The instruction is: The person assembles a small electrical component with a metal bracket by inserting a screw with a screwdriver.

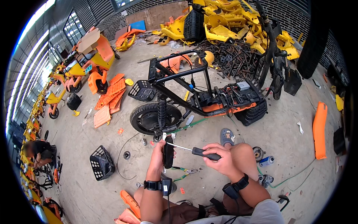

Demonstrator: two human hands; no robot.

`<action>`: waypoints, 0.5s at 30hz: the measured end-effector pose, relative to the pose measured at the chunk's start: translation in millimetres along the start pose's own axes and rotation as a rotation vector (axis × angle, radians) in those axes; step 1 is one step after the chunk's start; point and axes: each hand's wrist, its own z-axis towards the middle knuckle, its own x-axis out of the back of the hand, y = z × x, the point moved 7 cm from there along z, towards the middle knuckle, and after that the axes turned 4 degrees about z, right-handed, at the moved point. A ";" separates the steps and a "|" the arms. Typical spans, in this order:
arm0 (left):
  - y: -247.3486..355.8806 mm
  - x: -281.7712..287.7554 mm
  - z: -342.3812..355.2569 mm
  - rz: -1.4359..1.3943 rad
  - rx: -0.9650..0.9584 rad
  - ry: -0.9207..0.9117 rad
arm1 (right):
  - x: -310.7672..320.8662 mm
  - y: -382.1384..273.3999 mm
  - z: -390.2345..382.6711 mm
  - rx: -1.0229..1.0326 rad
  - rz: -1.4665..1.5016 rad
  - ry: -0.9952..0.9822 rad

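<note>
A black lattice basket sits on the concrete floor. To its right, I see the left hand gripping an oblong black part upright, before a bare-framed bike. Pliers lie on the floor nearby. The right hand is wrapped around a screwdriver, its shaft reaching the part's upper end; I cannot tell whether the tip touches. Farthest right stands an orange panel.

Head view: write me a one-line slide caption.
Beside a stripped-down scooter, the right hand points a screwdriver at a black part gripped in the left hand.
</note>
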 end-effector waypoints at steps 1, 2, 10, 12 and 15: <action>-0.5 1.0 0.1 0.012 0.003 0.007 | 0.1 -0.7 0.0 0.014 -0.007 -0.006; 0.2 1.2 0.2 0.018 -0.013 0.002 | 0.1 -2.4 0.1 0.039 -0.022 -0.013; -2.9 6.8 2.7 0.159 -0.013 0.026 | 4.9 22.3 -8.7 -0.427 0.463 0.119; -4.8 6.6 2.7 0.162 -0.019 0.040 | 6.9 31.7 -11.6 -0.543 0.482 0.118; -8.6 6.1 2.6 0.124 -0.011 0.046 | 8.4 41.7 -13.0 -0.593 0.624 0.121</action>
